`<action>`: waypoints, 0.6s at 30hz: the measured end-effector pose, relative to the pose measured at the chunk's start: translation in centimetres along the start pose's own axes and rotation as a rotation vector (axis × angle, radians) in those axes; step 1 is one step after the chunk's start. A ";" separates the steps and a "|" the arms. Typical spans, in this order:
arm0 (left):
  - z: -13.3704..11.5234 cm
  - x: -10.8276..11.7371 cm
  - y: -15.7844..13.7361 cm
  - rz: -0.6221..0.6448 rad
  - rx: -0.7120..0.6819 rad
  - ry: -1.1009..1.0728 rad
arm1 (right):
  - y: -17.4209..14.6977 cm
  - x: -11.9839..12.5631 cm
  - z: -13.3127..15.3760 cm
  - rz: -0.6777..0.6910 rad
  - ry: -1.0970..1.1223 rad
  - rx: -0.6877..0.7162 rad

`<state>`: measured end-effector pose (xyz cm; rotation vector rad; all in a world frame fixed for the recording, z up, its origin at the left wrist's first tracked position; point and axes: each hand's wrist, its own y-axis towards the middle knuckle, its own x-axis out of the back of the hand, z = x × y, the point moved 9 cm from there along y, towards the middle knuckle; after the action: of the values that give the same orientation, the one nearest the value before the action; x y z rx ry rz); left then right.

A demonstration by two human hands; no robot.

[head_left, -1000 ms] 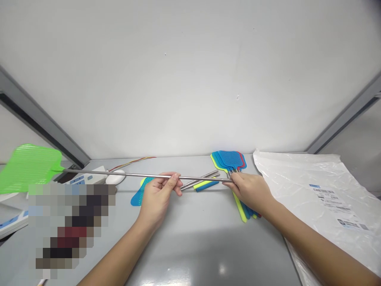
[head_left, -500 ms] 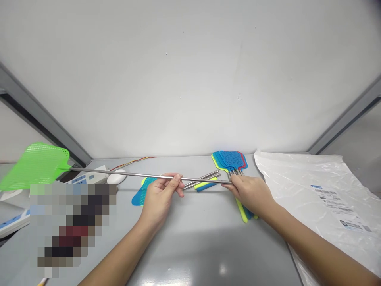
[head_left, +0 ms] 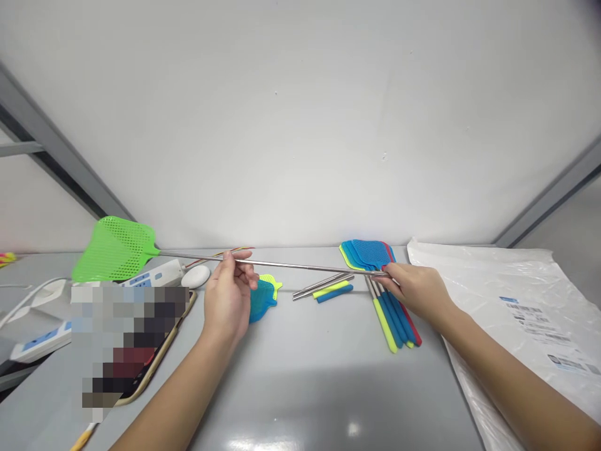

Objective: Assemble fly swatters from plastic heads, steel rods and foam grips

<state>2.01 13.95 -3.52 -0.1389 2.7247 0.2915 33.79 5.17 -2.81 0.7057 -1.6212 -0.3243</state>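
Note:
A fly swatter with a green mesh head point(head_left: 117, 249) and a thin metal rod point(head_left: 291, 266) is held level above the table, its head to the left. My left hand point(head_left: 228, 294) is closed on the rod between thumb and fingers, part way towards the head. At the other end, my right hand point(head_left: 416, 288) grips the swatter; the grip end is hidden inside it. Beneath the right hand lies a bundle of swatters with blue, yellow and red heads point(head_left: 372, 252) and coloured handles point(head_left: 392, 316). Loose blue and yellow swatter heads point(head_left: 261, 300) lie beside my left hand.
Loose metal rods point(head_left: 322, 285) and yellow and blue grips point(head_left: 334, 291) lie mid-table. At right spreads a white plastic package point(head_left: 507, 313). A phone point(head_left: 162, 357), partly blurred out, power strips point(head_left: 154, 274) and a white mouse-like object point(head_left: 196, 275) occupy the left. A wall stands behind.
My left hand has slid left along the rod, towards the green head. The head now appears nearer to my right hand, and the visible rod looks shorter. The view has shifted slightly.

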 end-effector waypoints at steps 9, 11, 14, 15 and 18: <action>2.5 -2.3 -2.5 0.097 0.107 0.138 | -0.2 -0.5 0.9 0.010 -0.013 0.016; 3.6 -3.9 -3.8 0.239 0.134 0.262 | -0.1 -0.5 2.3 0.014 0.010 0.053; 4.4 -4.8 -4.9 0.317 0.153 0.321 | 0.0 -0.2 3.4 0.016 0.040 0.085; 4.4 -4.9 -5.0 0.318 0.159 0.315 | 0.0 -0.1 3.5 0.010 0.040 0.085; 3.8 -4.4 -4.4 0.268 0.158 0.233 | 0.1 0.2 2.9 -0.001 0.028 0.079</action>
<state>8.10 10.77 -5.95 0.2529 2.9852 0.1394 30.94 4.54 -3.11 0.7680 -1.6144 -0.2516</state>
